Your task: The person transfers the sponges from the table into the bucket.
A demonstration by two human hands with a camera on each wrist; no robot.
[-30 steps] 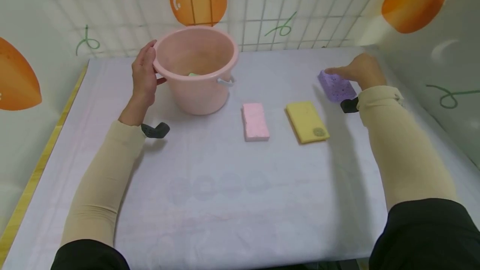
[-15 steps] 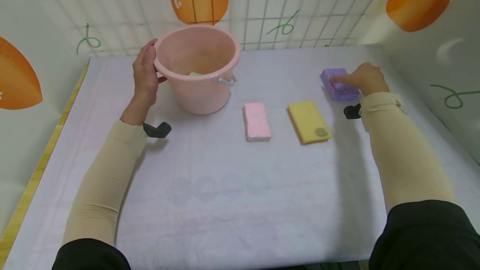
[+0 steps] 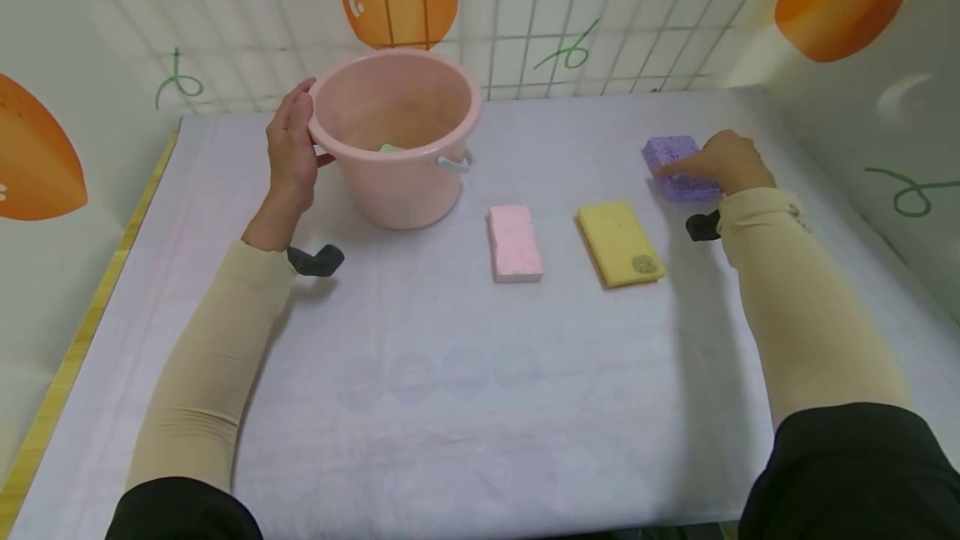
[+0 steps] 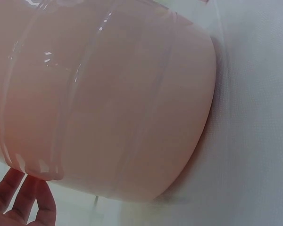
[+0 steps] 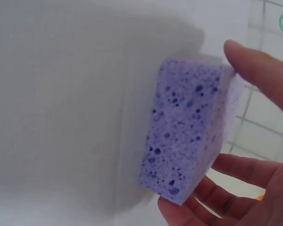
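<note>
Backdrop: tiled wall (image 3: 525,15) w/ orange-fruit prints, runs behind and down both sides.
Tabletop (image 3: 450,373): white cloth cover, yellow edge strip on the left.
Bucket (image 3: 395,136): pink plastic, upright, far left-centre of tabletop; small green bit inside at the bottom, can't tell what it is. White handle lug on its right side.
Left hand (image 3: 288,152): grip clasped on the bucket's left rim, thumb at the rim, fingers on the outer wall; left wrist view shows fingertips (image 4: 30,200) low beside the wall.
Yellow sponge (image 3: 619,242): flat on tabletop, right of centre, grey spot near its front corner.
Pink sponge (image 3: 513,242): flat, just left of the yellow one, not touching; sits betw. bucket and yellow sponge.
Purple sponge (image 3: 675,167): far right, beyond the yellow one; right wrist view shows its porous face (image 5: 188,127).
Right hand (image 3: 720,163): grip grasping the purple sponge, thumb on one side, fingers curled under the other; prob. still on the tabletop, contact unclear.
</note>
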